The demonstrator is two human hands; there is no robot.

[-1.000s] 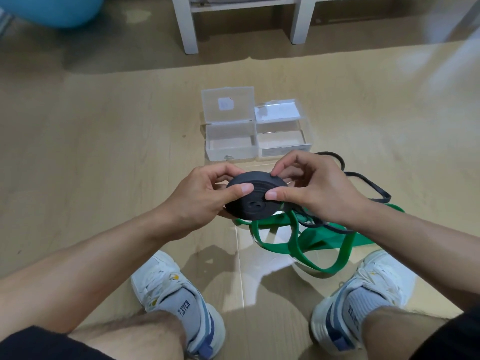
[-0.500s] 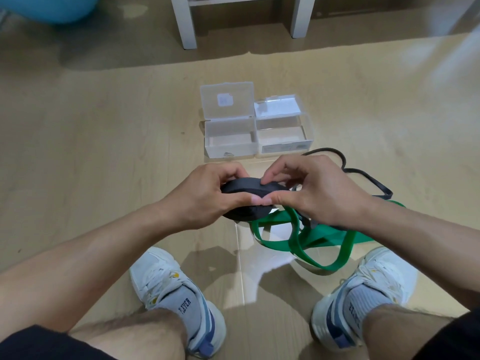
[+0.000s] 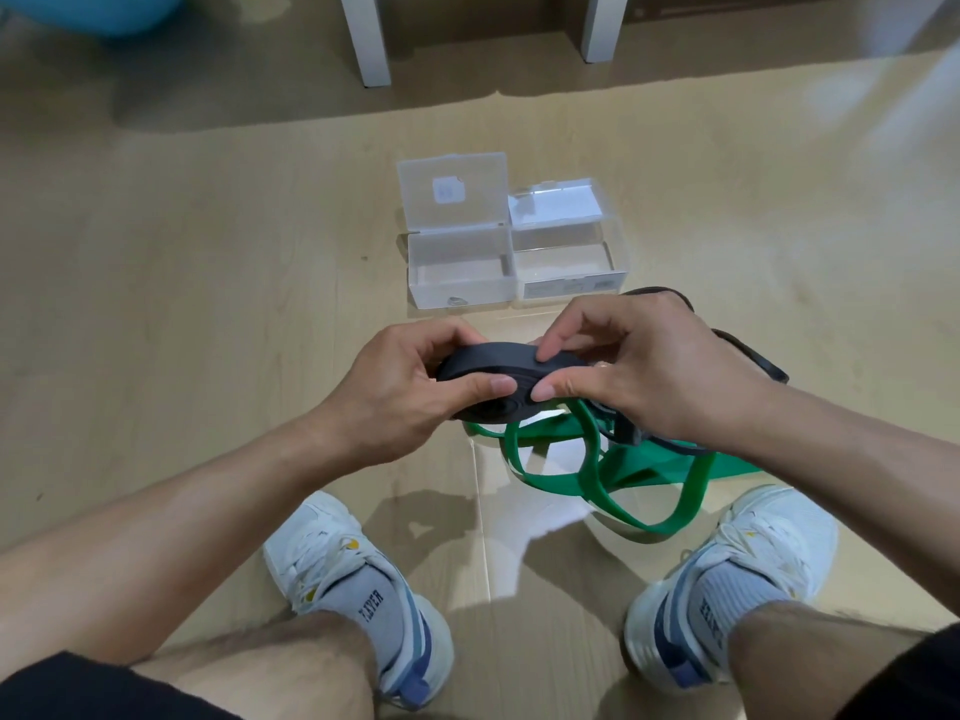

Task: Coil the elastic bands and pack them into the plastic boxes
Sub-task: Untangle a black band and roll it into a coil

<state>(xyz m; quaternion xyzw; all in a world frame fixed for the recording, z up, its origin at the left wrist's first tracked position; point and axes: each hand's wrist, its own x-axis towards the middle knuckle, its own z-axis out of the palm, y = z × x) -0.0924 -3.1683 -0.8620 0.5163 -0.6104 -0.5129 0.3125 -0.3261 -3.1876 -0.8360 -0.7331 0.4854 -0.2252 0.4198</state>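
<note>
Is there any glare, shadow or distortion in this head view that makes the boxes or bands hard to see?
Head view: bright glare on the floor between the shoes; a broad shadow under the white table legs; wide-angle bending at the edges; the clear plastic boxes look pale but readable; the black coil shows little detail.

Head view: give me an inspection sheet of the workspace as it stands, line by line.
Surface: wooden floor, shiny, with a seam between the feet.
Job's things: black band partly coiled into a disc, its tail trailing right; green band loose on the floor under the hands; two clear boxes side by side, lids open, no band inside.
Clutter: nothing seen.
Grips: left hand and right hand both pinch the black coil, above the floor.
Cables: nothing seen.
Surroundings: white furniture legs, a blue rounded object at top left, the person's shoes.
</note>
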